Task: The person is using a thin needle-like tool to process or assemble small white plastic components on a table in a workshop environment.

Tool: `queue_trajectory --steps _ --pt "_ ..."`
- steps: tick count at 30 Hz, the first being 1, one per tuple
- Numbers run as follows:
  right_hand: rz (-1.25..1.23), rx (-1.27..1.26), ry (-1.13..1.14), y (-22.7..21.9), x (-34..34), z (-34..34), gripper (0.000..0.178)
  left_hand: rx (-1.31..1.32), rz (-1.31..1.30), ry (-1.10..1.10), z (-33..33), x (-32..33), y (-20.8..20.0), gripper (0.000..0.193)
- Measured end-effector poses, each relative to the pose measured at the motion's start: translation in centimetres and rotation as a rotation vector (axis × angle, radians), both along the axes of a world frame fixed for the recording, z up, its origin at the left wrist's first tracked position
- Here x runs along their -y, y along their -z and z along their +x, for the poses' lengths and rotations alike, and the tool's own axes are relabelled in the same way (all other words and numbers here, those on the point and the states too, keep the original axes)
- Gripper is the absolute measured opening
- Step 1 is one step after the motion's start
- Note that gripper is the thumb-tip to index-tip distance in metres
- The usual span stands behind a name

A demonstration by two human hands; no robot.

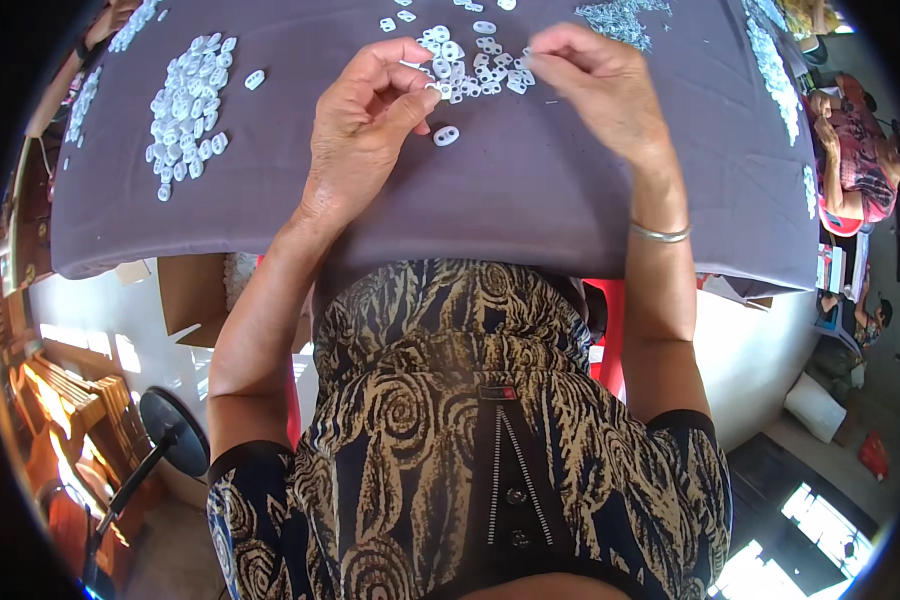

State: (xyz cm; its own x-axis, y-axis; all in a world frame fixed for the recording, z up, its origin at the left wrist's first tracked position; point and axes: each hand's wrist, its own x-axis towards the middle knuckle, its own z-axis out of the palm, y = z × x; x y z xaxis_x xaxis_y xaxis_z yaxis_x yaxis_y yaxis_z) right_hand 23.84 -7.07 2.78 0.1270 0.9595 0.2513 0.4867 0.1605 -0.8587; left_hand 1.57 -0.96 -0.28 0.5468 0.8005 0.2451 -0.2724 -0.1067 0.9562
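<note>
My left hand (pixel 368 118) is closed, thumb against the fingers, with a small white two-holed plastic piece at the thumb tip. To its right, my right hand (pixel 602 88) is closed in a pinch over the table; what sits between its fingertips is too small to make out. Between and beyond both hands lies a loose heap of small white plastic pieces (pixel 486 72) with two holes each, some squarish, some oval. One white oval piece (pixel 446 136) lies apart, just below my left fingers.
A purple-grey cloth (pixel 530 200) covers the table. At left is a pile of white oval pieces (pixel 188 105); a heap of thin metal bits (pixel 620 22) lies at the far right. More white pieces (pixel 770 70) line the right edge, where another person (pixel 860 150) sits.
</note>
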Motion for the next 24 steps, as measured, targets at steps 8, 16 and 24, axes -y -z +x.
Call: queue_trajectory --steps 8,16,24 --pt "-0.16 0.477 -0.107 0.2 0.7 3.2 0.01 -0.096 0.065 -0.039 0.0 0.0 0.3 0.027" --pt "-0.233 0.494 -0.154 0.2 0.5 2.2 0.008 -0.057 0.024 -0.057 0.5 0.3 0.5 0.028" --pt "-0.058 0.064 -0.123 0.3 -0.1 -2.2 0.003 -0.073 0.037 -0.073 0.9 0.8 0.8 0.028"
